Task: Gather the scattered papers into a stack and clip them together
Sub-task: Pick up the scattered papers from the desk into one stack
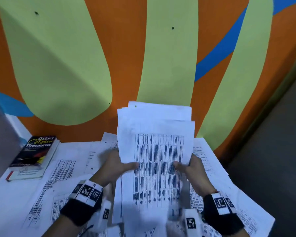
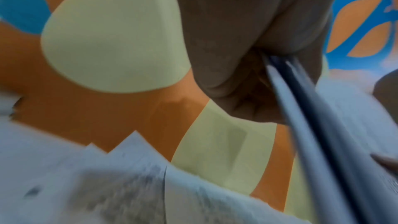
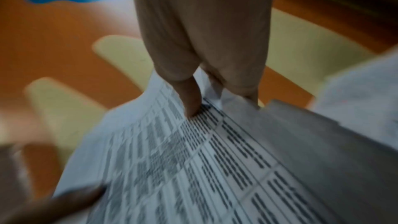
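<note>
My head camera shows a white counter [image 1: 5, 192] against the painted wall. Loose printed papers [image 1: 58, 177] lie scattered over most of it, overlapping one another. At its far left, a thesaurus [image 1: 36, 151] lies atop another book [image 1: 26, 175].

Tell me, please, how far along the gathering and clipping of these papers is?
Partly done. Several sheets already form an uneven bundle, held upright by the left hand and the right hand. More loose sheets lie on the table beside the thesaurus. No clip is visible; squaring and clipping remain.
</note>
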{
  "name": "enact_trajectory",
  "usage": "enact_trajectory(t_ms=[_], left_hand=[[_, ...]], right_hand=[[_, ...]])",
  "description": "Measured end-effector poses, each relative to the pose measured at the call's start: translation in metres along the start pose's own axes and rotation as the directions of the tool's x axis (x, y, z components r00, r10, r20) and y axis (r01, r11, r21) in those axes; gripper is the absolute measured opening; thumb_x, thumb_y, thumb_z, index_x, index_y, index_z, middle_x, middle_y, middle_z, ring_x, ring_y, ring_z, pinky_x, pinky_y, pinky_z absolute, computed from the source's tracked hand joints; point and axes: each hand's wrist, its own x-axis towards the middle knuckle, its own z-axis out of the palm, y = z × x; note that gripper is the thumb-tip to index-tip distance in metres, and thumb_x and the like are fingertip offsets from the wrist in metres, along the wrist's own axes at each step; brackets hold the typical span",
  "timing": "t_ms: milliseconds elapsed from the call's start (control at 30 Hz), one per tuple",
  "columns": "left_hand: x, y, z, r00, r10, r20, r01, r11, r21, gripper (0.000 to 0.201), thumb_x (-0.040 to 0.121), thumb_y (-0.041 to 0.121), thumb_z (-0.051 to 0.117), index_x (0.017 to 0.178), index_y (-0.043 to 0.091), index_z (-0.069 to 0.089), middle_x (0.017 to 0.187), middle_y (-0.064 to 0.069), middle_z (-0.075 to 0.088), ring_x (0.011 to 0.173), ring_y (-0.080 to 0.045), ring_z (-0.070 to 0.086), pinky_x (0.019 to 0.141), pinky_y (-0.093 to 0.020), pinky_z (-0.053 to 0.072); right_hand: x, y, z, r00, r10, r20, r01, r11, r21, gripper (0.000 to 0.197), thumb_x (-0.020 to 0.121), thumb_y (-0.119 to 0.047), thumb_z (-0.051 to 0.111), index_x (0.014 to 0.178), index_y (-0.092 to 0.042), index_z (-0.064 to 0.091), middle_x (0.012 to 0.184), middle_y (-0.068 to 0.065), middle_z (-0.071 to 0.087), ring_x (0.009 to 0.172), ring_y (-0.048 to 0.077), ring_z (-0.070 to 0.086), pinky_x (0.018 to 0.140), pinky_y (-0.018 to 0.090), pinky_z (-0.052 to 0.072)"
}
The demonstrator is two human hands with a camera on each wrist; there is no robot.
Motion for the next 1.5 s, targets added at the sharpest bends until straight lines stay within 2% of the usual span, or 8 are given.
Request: enact_trajectory(t_ms=[167,333,533,733,1000,1133,1267,1500], left_hand=[[0.004,0.045,-0.017,0.977,0.137,-0.163,-0.137,0.99,0.014,0.02,0.078,0.016,0.076,0.093,0.025,0.065,0.064,0.019,0.07,0.055,0.005,0.063,0.047,-0.009,0.043],[0.0,0.036,-0.016,0.949,0.105,-0.297,-0.144,0.983,-0.113,0.036,0.067,0.014,0.083,0.098,0.016,0.067,0.085,0.011,0.076,0.081,-0.007,0.072,0.07,-0.022,0.058],[-0.006,0.011,0.004,0.885,0.09,-0.457,-0.128,0.99,-0.053,0.04,0.082,0.006,0.072,0.118,0.009,0.055,0.102,0.009,0.066,0.097,-0.01,0.065,0.08,-0.016,0.053],[-0.006,0.012,0.012,0.876,0.095,-0.473,-0.135,0.99,-0.05,0.047,0.081,0.005,0.072,0.123,0.009,0.052,0.107,0.005,0.066,0.099,-0.009,0.064,0.087,-0.024,0.053],[-0.009,0.005,0.008,0.801,0.218,-0.558,-0.217,0.974,0.069,0.035,0.094,0.009,0.055,0.129,0.005,0.053,0.111,0.0,0.065,0.106,-0.019,0.061,0.085,-0.02,0.045],[-0.012,0.02,0.005,0.791,0.244,-0.561,-0.273,0.962,0.033,0.015,0.091,0.022,0.061,0.104,0.015,0.058,0.087,0.009,0.068,0.08,0.002,0.064,0.074,-0.016,0.051],[-0.016,0.021,0.001,0.839,0.199,-0.507,-0.294,0.949,-0.113,0.034,0.08,0.012,0.071,0.109,0.023,0.056,0.094,0.015,0.068,0.081,0.006,0.067,0.067,-0.012,0.053],[-0.016,-0.006,0.003,0.865,0.112,-0.489,-0.189,0.976,-0.111,0.02,0.077,0.005,0.075,0.085,0.022,0.068,0.076,0.021,0.074,0.075,0.001,0.07,0.071,-0.02,0.055]], right_hand=[[-0.003,-0.056,0.018,0.908,-0.387,-0.161,0.368,0.92,-0.137,0.034,0.087,-0.009,0.068,0.118,-0.017,0.056,0.108,-0.011,0.066,0.097,-0.013,0.058,0.079,0.01,0.045],[-0.003,-0.055,0.023,0.94,-0.301,-0.163,0.309,0.951,0.024,0.071,0.077,-0.027,0.079,0.134,-0.017,0.039,0.128,0.009,0.059,0.113,0.019,0.062,0.098,0.042,0.051],[-0.007,-0.048,0.028,0.91,-0.373,-0.181,0.393,0.915,0.091,0.087,0.085,0.004,0.065,0.139,-0.047,0.021,0.125,-0.009,0.057,0.111,0.009,0.061,0.092,0.035,0.052],[0.01,-0.089,0.014,0.676,-0.722,-0.15,0.63,0.671,-0.391,0.083,0.081,0.011,0.064,0.148,-0.02,0.028,0.12,0.007,0.039,0.099,-0.011,0.04,0.079,-0.009,0.03],[0.012,-0.05,0.016,0.906,-0.404,-0.127,0.409,0.912,0.013,0.068,0.093,-0.023,0.06,0.149,-0.028,0.021,0.131,0.012,0.05,0.119,0.025,0.053,0.101,0.043,0.045],[0.004,-0.044,0.027,0.912,-0.362,-0.192,0.365,0.931,-0.019,0.058,0.095,-0.02,0.056,0.145,-0.012,0.029,0.073,0.007,0.039,0.063,-0.002,0.041,0.065,0.014,0.036],[-0.001,-0.05,0.031,0.938,-0.322,-0.124,0.338,0.931,0.138,0.065,0.092,-0.01,0.061,0.145,-0.015,0.024,0.122,0.0,0.056,0.108,-0.003,0.057,0.093,0.017,0.047],[-0.006,-0.019,0.047,0.954,-0.281,-0.109,0.274,0.959,-0.072,0.027,0.098,-0.003,0.045,0.123,-0.012,0.044,0.097,-0.013,0.053,0.088,-0.005,0.053,0.076,0.009,0.04]])
